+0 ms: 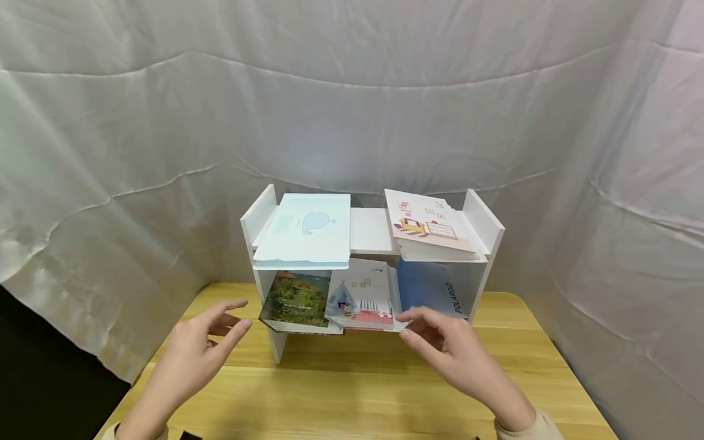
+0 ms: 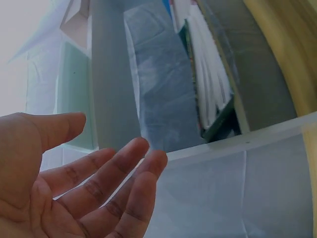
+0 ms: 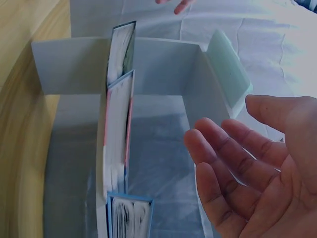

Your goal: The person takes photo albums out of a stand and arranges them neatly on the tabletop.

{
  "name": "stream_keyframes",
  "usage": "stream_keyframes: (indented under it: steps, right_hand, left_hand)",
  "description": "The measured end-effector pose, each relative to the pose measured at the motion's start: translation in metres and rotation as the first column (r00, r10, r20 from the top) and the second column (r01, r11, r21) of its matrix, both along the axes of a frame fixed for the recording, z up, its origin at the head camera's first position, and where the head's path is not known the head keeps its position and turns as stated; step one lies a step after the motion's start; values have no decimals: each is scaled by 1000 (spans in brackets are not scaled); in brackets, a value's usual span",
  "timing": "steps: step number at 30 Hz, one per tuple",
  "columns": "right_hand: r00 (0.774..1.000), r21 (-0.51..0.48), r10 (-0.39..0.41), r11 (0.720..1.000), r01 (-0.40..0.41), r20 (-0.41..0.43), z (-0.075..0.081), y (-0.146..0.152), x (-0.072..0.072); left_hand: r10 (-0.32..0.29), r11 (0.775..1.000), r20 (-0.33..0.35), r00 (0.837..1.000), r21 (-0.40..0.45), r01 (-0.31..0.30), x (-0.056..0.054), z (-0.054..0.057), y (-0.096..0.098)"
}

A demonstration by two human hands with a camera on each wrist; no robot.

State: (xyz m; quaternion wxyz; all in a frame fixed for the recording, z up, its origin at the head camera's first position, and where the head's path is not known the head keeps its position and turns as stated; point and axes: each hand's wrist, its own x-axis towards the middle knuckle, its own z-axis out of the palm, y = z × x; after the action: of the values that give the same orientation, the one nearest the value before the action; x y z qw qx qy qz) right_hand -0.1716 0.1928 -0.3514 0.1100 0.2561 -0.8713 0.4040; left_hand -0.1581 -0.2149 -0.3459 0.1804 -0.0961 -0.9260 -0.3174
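My left hand [image 1: 195, 354] hovers in front of the shelf's left side, fingers loosely bent and holding nothing. The right hand [image 1: 448, 345] is held before the lower right of the shelf, relaxed and bare, its fingertips overlapping the lower albums in the head view. On the lower board lie a green photo album [image 1: 299, 299], a white album with a tent picture [image 1: 363, 293] and a blue Polaroid album [image 1: 431, 287]. The upper board bears a pale mint album with a whale [image 1: 305, 229] at left and a white album with a room drawing [image 1: 429, 223] at right.
The white two-tier shelf [image 1: 374, 229] stands on a yellow wooden table [image 1: 352, 391]. Pale grey cloth [image 1: 341, 122] hangs behind it and on both sides. Side panels [image 1: 484, 220] rise above the upper board. A dark area [image 1: 49, 373] lies at the lower left.
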Motion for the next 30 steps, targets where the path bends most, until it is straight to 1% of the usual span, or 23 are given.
stream_keyframes:
  steps: [4,7,10,13,16,19,22,26,30]
  right_hand:
    - [999,-15,11,1000,-11,51,6,-6,-5]
    - [997,-9,18,1000,-18,73,11,-10,-11]
    - [995,-4,35,999,-34,92,19,-13,-16]
    - [993,-4,51,999,-51,105,27,-15,-21]
    - [990,6,62,998,-63,123,33,-18,-26]
    - [987,4,73,997,-75,140,38,-22,-31]
    - [985,-11,88,996,-87,152,43,-27,-35]
    - [981,-40,116,993,-111,158,48,-37,-42]
    - [971,-85,148,987,-134,187,51,-47,-50]
  left_hand:
    - [-18,1000,-12,1000,23,18,-7,8,0]
    - [-53,996,-8,999,69,53,-13,13,-1]
    - [-101,986,12,995,133,98,-18,17,-2]
    - [-142,972,57,988,196,129,-23,22,-3]
    - [-178,958,112,978,248,146,-28,27,-5]
    - [-222,940,160,962,299,167,-32,32,-7]
    - [-263,922,187,946,339,189,-36,33,-9]
    - [-302,902,217,928,380,205,-42,35,-9]
    - [-322,888,254,912,415,198,-47,39,-7]
